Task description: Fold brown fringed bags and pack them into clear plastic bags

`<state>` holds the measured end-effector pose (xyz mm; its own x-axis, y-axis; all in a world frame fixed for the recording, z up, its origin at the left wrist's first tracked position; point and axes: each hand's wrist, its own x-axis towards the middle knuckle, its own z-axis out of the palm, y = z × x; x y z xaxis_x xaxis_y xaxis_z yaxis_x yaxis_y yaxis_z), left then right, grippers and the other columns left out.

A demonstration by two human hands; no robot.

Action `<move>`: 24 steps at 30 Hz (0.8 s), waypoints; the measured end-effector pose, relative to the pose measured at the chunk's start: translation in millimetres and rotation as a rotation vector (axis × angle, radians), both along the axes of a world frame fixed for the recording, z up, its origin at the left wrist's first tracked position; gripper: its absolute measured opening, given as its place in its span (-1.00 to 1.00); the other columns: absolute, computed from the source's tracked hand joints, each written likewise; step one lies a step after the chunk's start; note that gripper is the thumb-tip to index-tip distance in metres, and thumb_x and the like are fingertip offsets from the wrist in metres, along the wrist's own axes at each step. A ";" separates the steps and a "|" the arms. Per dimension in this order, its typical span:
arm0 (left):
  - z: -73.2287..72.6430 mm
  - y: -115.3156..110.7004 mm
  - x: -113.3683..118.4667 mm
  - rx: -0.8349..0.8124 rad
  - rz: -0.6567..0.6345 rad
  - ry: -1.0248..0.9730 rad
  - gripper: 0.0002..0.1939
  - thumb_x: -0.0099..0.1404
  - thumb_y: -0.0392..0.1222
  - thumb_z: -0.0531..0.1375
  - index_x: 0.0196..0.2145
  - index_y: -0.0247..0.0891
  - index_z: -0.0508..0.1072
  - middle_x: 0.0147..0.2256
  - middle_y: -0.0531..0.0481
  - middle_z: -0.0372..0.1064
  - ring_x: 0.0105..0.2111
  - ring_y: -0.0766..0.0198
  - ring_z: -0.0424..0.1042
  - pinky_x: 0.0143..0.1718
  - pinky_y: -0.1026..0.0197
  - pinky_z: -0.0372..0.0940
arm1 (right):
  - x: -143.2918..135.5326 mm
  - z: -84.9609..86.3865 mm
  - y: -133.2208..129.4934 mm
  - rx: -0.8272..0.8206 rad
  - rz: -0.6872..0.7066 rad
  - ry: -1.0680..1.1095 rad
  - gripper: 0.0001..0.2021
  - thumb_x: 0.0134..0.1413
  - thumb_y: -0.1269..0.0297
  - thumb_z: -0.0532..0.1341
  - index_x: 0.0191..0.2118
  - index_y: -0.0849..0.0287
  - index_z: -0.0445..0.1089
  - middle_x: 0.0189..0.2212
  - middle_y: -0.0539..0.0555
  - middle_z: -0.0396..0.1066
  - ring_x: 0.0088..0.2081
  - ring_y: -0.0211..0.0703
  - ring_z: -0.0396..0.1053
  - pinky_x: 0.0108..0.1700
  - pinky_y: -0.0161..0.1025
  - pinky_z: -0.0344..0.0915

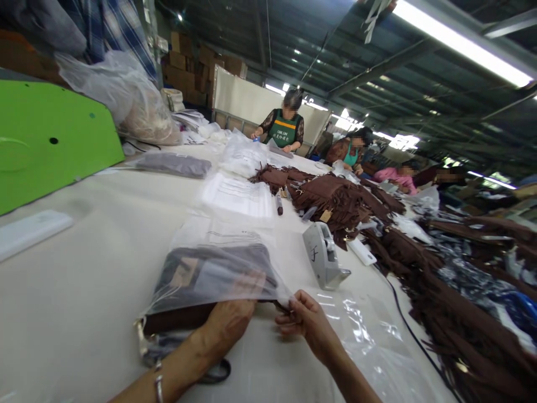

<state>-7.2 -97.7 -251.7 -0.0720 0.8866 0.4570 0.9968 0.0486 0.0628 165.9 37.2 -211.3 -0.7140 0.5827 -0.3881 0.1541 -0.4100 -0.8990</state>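
Note:
A dark brown handbag (180, 319) with a tan tag and a gold-coloured clasp lies in front of me, partly inside a clear plastic bag (226, 282). My left hand (232, 313) reaches under the film, its fingers stretched out flat over the handbag. At the plastic bag's right corner, my right hand (304, 319) pinches the film between thumb and fingers; slight blur covers its lower fingers. Below my left wrist, a black loop (220, 370) shows, its kind unclear.
A grey tape dispenser (321, 254) stands beyond my right hand, near flat clear bags (369, 336). Fringed brown bags (335, 196) pile along the right. Printed sheets (239, 193) lie ahead. A green machine (54, 140) stands left. Several co-workers sit farther back.

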 end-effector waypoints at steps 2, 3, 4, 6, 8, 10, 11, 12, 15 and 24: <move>1.0 0.4 -1.6 0.008 0.001 -0.003 -0.25 0.16 -0.57 -0.07 0.32 -0.39 -0.01 0.24 -0.24 0.18 0.25 0.08 0.15 0.21 0.03 0.19 | -1.8 -4.5 -0.3 -0.058 -0.085 0.073 -0.55 -0.12 0.03 0.43 -0.43 0.15 0.15 -0.49 -0.02 0.47 -0.45 -0.20 0.49 -0.40 -0.30 0.40; 2.6 0.0 -1.0 0.012 0.002 0.001 -0.25 0.16 -0.58 -0.07 0.32 -0.39 0.00 0.24 -0.24 0.18 0.26 0.07 0.13 0.21 0.02 0.18 | -3.5 -6.3 -0.2 -0.077 -0.124 0.105 -0.56 -0.12 0.06 0.44 -0.43 0.15 0.15 -0.53 -0.04 0.46 -0.47 -0.22 0.48 -0.40 -0.32 0.40; 4.9 -0.5 0.6 0.014 -0.004 0.009 -0.25 0.16 -0.58 -0.07 0.32 -0.37 0.00 0.25 -0.24 0.17 0.26 0.06 0.13 0.21 0.01 0.17 | -5.5 -7.6 -0.1 -0.087 -0.155 0.125 -0.57 -0.11 0.08 0.44 -0.42 0.15 0.16 -0.57 -0.05 0.45 -0.48 -0.24 0.47 -0.39 -0.33 0.41; 11.0 -0.4 6.5 0.009 -0.039 0.021 -0.26 0.18 -0.57 -0.05 0.31 -0.30 0.03 0.26 -0.21 0.14 0.28 0.04 0.09 0.24 -0.05 0.12 | -9.2 -9.1 -0.2 -0.078 -0.179 0.128 -0.60 -0.07 0.08 0.42 -0.40 0.16 0.19 -0.59 -0.05 0.45 -0.49 -0.25 0.47 -0.38 -0.33 0.42; 16.8 3.4 15.3 0.001 -0.099 -0.002 -0.32 0.25 -0.50 0.01 0.30 -0.23 0.06 0.28 -0.16 0.12 0.30 0.04 0.03 0.28 -0.09 0.04 | -11.7 -9.7 -0.8 -0.038 -0.164 0.097 -0.60 -0.08 0.05 0.42 -0.39 0.17 0.22 -0.54 -0.01 0.48 -0.49 -0.23 0.48 -0.38 -0.31 0.43; 19.6 12.2 24.8 0.023 -0.141 -0.060 -0.43 0.32 -0.38 0.07 0.26 -0.20 0.13 0.24 -0.13 0.18 0.29 0.05 0.05 0.29 -0.09 0.01 | -12.5 -10.2 -1.7 0.012 -0.150 0.050 -0.57 -0.12 0.01 0.42 -0.39 0.17 0.23 -0.51 -0.01 0.49 -0.51 -0.23 0.47 -0.42 -0.31 0.43; 19.6 18.0 29.0 0.041 -0.147 -0.092 -0.50 0.34 -0.32 0.09 0.22 -0.21 0.20 0.20 -0.13 0.25 0.26 0.07 0.11 0.29 -0.08 0.02 | -12.5 -10.7 -2.0 0.040 -0.146 0.020 -0.56 -0.14 -0.02 0.42 -0.40 0.17 0.23 -0.52 -0.02 0.48 -0.53 -0.22 0.46 -0.45 -0.31 0.43; 18.7 24.0 32.5 0.056 -0.144 -0.118 -0.58 0.36 -0.29 0.10 0.16 -0.21 0.26 0.13 -0.13 0.33 0.21 0.08 0.20 0.27 -0.08 0.04 | -12.2 -11.4 -2.0 0.069 -0.144 -0.013 -0.54 -0.15 -0.06 0.41 -0.40 0.17 0.23 -0.55 -0.04 0.46 -0.56 -0.22 0.45 -0.49 -0.31 0.42; 14.3 38.6 39.1 0.044 -0.132 -0.151 -0.79 0.37 -0.30 0.10 -0.05 -0.23 0.38 -0.08 -0.10 0.47 0.00 0.10 0.41 0.18 -0.06 0.18 | -10.9 -15.5 -1.0 0.174 -0.146 -0.081 -0.52 -0.16 -0.14 0.37 -0.40 0.15 0.22 -0.59 -0.08 0.41 -0.62 -0.19 0.41 -0.63 -0.32 0.36; 8.7 41.4 49.4 0.054 -0.035 -0.181 -0.70 0.29 -0.35 0.05 -0.02 -0.34 0.35 -0.08 -0.23 0.46 -0.01 0.03 0.43 0.06 -0.07 0.32 | -7.0 -25.3 -1.7 0.320 -0.211 -0.043 -0.59 0.00 -0.13 0.28 -0.35 0.14 0.25 -0.64 -0.04 0.42 -0.62 -0.20 0.39 -0.61 -0.36 0.31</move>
